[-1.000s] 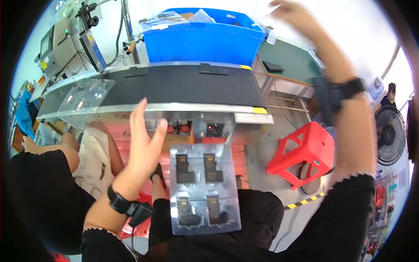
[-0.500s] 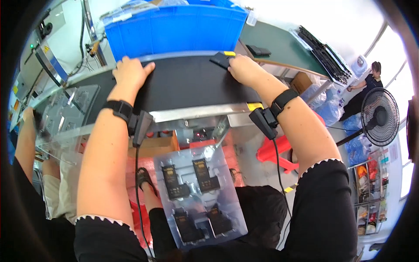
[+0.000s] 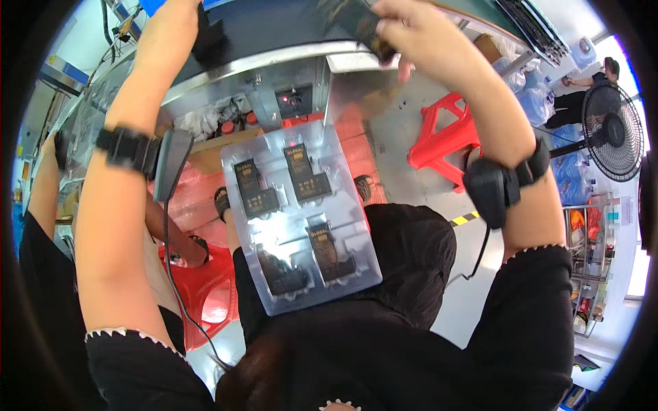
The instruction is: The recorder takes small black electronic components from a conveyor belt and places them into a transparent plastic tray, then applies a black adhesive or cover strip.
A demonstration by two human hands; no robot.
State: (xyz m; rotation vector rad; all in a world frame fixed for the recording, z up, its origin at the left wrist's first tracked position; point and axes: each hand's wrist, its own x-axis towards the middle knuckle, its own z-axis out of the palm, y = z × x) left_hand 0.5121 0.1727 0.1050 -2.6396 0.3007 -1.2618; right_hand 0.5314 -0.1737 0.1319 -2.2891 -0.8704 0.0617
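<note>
On lap, clear tray (image 3: 356, 270), dark modules (image 3: 312, 179).

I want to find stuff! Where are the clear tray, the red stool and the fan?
clear tray (image 3: 301, 226): head view, bare middle of the plastic.
red stool (image 3: 439, 140): head view, its seat.
fan (image 3: 612, 131): head view, centre of its round grille.

Red stool (image 3: 449, 133) on the floor — black fan (image 3: 612, 131) well apart
</note>
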